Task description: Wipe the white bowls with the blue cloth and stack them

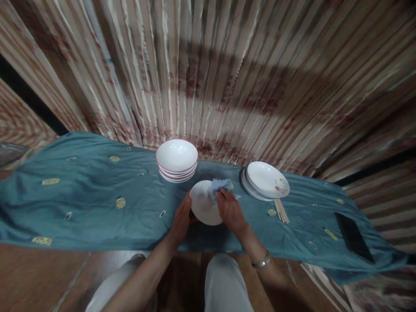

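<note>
A plain white plate [203,208] is held tilted over the middle of the table, near its front edge. My left hand [183,213] grips the left rim, its fingers partly hidden behind the plate. In my right hand [230,211] is a bunched light-blue cloth [218,187], pressed against the plate's upper right. Just behind the plate stands a stack of white bowls [177,156] with red rims. To the right is a stack of white plates [266,178], the top one with a flower print.
Pale wooden chopsticks [281,211] lie beside the plate stack. A dark phone [353,236] rests at the table's right end. The green-blue tablecloth [94,186] has yellow pineapple prints. A pleated curtain [208,86] hangs right behind the table.
</note>
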A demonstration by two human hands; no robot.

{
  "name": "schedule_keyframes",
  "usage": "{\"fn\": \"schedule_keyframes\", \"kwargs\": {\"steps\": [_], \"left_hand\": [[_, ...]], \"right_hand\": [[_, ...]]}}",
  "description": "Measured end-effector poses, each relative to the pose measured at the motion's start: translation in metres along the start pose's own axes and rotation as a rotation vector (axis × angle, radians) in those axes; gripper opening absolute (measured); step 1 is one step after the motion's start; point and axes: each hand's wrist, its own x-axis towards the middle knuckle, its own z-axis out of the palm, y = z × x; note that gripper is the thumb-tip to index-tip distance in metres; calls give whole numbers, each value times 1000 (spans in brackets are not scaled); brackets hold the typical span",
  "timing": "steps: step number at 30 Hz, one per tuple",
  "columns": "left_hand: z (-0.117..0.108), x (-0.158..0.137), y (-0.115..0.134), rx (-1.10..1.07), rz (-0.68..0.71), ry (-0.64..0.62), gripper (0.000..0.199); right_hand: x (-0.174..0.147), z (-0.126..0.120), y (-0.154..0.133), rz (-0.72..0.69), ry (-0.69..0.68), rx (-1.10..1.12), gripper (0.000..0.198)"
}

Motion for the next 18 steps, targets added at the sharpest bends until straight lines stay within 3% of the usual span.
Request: {"fn": "schedule_keyframes", "kwargs": {"steps": [5, 9, 18], "left_hand": [[-2, 1, -6, -56, 4, 11, 70], [-3, 3, -8, -72, -15, 7, 72], [-1, 1, -6, -68, -8, 13, 69]], "right_hand": [[13, 17, -3, 77, 111, 158, 42], [25, 27, -8, 63, 172, 283, 44], [43, 17, -27, -2, 38, 486, 47]]}}
